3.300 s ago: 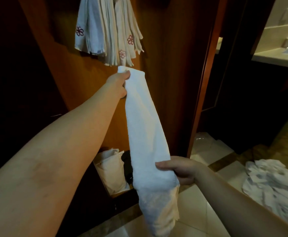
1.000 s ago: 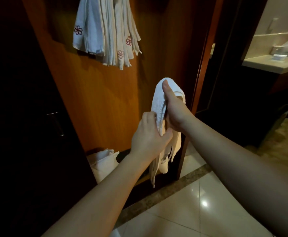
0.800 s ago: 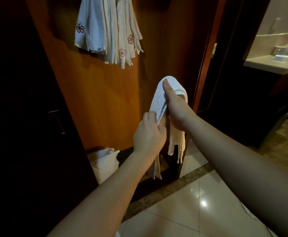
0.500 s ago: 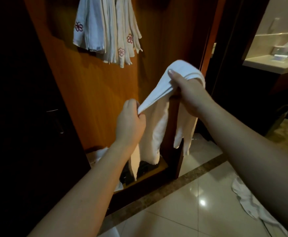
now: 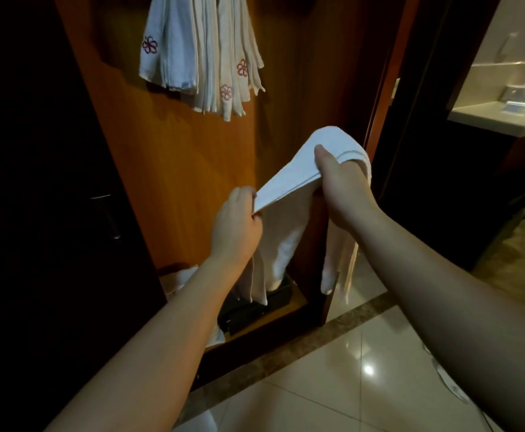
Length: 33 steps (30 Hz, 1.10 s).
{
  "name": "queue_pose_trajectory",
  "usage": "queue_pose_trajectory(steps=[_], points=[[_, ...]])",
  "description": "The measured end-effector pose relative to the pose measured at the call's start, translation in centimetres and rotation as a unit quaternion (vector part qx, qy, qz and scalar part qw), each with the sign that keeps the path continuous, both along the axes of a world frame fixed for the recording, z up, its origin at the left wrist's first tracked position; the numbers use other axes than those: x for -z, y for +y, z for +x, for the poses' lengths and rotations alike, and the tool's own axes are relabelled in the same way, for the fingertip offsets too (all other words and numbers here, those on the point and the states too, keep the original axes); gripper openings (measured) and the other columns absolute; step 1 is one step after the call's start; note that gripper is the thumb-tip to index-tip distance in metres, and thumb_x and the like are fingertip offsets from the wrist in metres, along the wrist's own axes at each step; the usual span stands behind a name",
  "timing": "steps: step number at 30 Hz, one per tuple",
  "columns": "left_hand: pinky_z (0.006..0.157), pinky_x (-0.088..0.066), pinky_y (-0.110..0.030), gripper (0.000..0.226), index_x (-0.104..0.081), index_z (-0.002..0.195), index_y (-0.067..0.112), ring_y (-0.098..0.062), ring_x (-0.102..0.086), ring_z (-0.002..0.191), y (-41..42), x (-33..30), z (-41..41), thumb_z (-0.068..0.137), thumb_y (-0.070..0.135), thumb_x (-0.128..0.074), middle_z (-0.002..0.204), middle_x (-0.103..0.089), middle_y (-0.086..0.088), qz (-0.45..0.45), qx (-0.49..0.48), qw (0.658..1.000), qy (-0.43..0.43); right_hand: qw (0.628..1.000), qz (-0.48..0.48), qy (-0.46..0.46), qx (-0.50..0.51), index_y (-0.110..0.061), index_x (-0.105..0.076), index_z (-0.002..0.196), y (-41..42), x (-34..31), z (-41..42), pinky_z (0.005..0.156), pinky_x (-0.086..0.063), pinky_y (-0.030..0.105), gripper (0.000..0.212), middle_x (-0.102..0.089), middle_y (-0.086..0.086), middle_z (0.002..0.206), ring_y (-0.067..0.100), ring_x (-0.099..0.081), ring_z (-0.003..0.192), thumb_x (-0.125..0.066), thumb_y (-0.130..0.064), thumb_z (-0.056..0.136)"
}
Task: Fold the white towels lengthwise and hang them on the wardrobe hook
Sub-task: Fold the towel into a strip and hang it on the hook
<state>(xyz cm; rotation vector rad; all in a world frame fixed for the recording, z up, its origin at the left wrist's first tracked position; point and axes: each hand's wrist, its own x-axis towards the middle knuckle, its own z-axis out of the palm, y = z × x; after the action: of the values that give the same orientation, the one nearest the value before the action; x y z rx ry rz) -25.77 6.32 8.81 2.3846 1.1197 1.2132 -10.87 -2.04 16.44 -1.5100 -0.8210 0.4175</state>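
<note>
While the left hand (image 5: 234, 227) grips one end of the folded white towel (image 5: 298, 173), the right hand (image 5: 343, 182) pinches its draped fold, both ends hanging before the wooden wardrobe panel (image 5: 173, 169). Embroidered towels (image 5: 202, 54) hang at 12 o'clock.

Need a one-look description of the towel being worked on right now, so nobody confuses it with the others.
Start at the orange-brown wardrobe panel; a bunch of hung towels with red flower embroidery dangles near its top. Below and to the right of them, the white towel is stretched between the left hand and right hand. Unlike the hung ones, it is held and shows no embroidery.
</note>
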Motion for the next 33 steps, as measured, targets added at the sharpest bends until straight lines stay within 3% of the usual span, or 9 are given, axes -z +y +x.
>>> queue_pose_trajectory(steps=[5, 8, 11, 15, 19, 23, 26, 29, 33], points=[[0.084, -0.045, -0.032, 0.023, -0.063, 0.106, 0.014, -0.02, -0.049, 0.103, 0.2, 4.0, 0.3, 0.085, 0.016, -0.072, 0.102, -0.048, 0.003, -0.028, -0.045, 0.997, 0.055, 1.0, 0.019, 0.01, -0.009, -0.018, -0.068, 0.082, 0.2, -1.6, -0.1, 0.082, -0.061, 0.045, 0.039, -0.075, 0.001, 0.083, 0.023, -0.074, 0.087, -0.052, -0.051, 0.097], [0.071, -0.038, -0.031, 0.018, -0.055, 0.091, 0.02, -0.019, -0.05, 0.093, 0.3, 6.6, 0.0, 0.084, 0.014, -0.07, 0.095, -0.045, 0.007, -0.089, -0.051, 0.993, 0.051, 1.0, 0.025, 0.003, 0.003, -0.016, -0.069, 0.076, -0.1, -2.6, 0.5, 0.083, -0.062, 0.048, 0.043, -0.075, -0.003, 0.073, 0.018, -0.075, 0.079, -0.054, -0.054, 0.09], [0.051, -0.03, -0.026, 0.035, -0.04, 0.08, 0.031, -0.014, -0.052, 0.066, 0.6, 8.8, -0.9, 0.085, 0.01, -0.068, 0.079, -0.051, 0.006, -0.186, -0.034, 0.982, 0.001, 0.999, 0.037, 0.015, 0.036, -0.017, -0.069, 0.076, -0.5, -3.8, 1.6, 0.086, -0.061, 0.047, 0.04, -0.075, -0.004, 0.076, 0.017, -0.074, 0.08, -0.057, -0.054, 0.086], [0.056, -0.041, -0.026, 0.029, -0.052, 0.089, 0.037, -0.016, -0.061, 0.073, 0.6, 9.6, -2.2, 0.088, 0.013, -0.067, 0.086, -0.061, 0.006, -0.275, -0.012, 0.953, -0.13, 0.991, 0.083, 0.084, 0.057, -0.017, -0.065, 0.083, -0.9, -5.3, 2.7, 0.087, -0.06, 0.051, 0.024, -0.076, 0.0, 0.082, 0.02, -0.075, 0.084, -0.06, -0.039, 0.091], [0.073, -0.049, -0.037, 0.011, -0.068, 0.086, 0.037, -0.015, -0.063, 0.084, 1.2, 7.7, -5.2, 0.083, 0.026, -0.066, 0.084, -0.067, 0.016, -0.318, -0.012, 0.889, -0.33, 0.965, 0.16, 0.207, 0.025, -0.016, -0.056, 0.098, -1.1, -6.4, 3.1, 0.075, -0.062, 0.044, 0.003, -0.071, 0.008, 0.096, 0.023, -0.072, 0.092, -0.056, -0.019, 0.099], [0.088, -0.055, -0.029, 0.024, -0.073, 0.105, 0.029, -0.013, -0.069, 0.102, 1.6, 6.9, -6.4, 0.085, 0.017, -0.067, 0.108, -0.074, 0.006, -0.422, 0.147, 0.705, -0.551, 0.926, 0.23, 0.3, -0.015, -0.007, -0.053, 0.11, -1.0, -7.4, 3.8, 0.064, -0.062, 0.041, 0.012, -0.064, 0.016, 0.104, 0.031, -0.069, 0.096, -0.055, -0.011, 0.099], [0.101, -0.052, -0.034, 0.037, -0.052, 0.14, 0.009, -0.017, -0.062, 0.114, 0.4, 7.6, -5.1, 0.104, 0.01, -0.044, 0.141, -0.059, -0.012, -0.546, 0.133, 0.691, -0.455, 0.912, 0.236, 0.336, -0.022, 0.001, -0.051, 0.128, -0.3, -7.7, 3.8, 0.066, -0.062, 0.042, 0.032, -0.064, 0.021, 0.111, 0.035, -0.069, 0.097, -0.055, -0.008, 0.098], [0.086, -0.059, -0.041, 0.029, -0.066, 0.122, 0.017, -0.03, -0.066, 0.113, 1.2, 7.6, -6.0, 0.1, 0.006, -0.051, 0.122, -0.071, -0.011, -0.527, 0.178, 0.702, -0.444, 0.923, 0.201, 0.329, 0.01, -0.001, -0.053, 0.136, -0.1, -7.1, 4.9, 0.08, -0.062, 0.046, 0.04, -0.068, 0.019, 0.119, 0.035, -0.071, 0.105, -0.054, -0.013, 0.098], [0.076, -0.06, -0.038, 0.03, -0.074, 0.114, 0.023, -0.031, -0.068, 0.114, 1.3, 7.9, -8.1, 0.094, 0.013, -0.054, 0.125, -0.07, -0.012, -0.512, 0.253, 0.634, -0.522, 0.944, 0.136, 0.301, 0.033, -0.006, -0.059, 0.129, -0.2, -5.2, 6.3, 0.09, -0.059, 0.046, 0.035, -0.068, 0.016, 0.128, 0.032, -0.07, 0.11, -0.053, -0.021, 0.098]])
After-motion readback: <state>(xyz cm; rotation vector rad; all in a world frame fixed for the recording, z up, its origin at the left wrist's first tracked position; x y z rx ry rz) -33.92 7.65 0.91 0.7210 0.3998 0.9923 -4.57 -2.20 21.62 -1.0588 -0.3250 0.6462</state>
